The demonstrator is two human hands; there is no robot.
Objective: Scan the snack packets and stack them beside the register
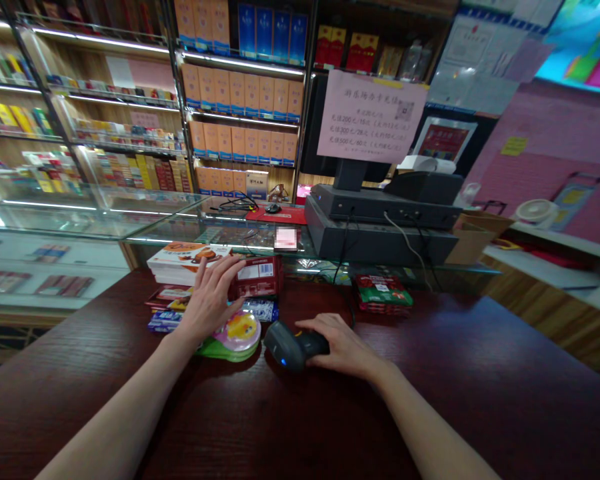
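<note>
**Left hand on a red box, right hand over a barcode scanner at a shop counter**

Both forearms (pixel 115 413) reach forward across the dark wood counter (pixel 480 380), wrists low. The right hand (pixel 343 345) curls its fingers over the handheld barcode scanner (pixel 295 345), holding it low on the counter. The left hand (pixel 210 300) spreads its fingers against the red box (pixel 257 277), steadying it with the barcode label uppermost and unobstructed; whether they grip it, I cannot tell. A stack of orange-labelled boxes (pixel 187 263) sits just behind, before the glass display counter (pixel 65 213) and the point-of-sale terminal (pixel 380 220).
</note>
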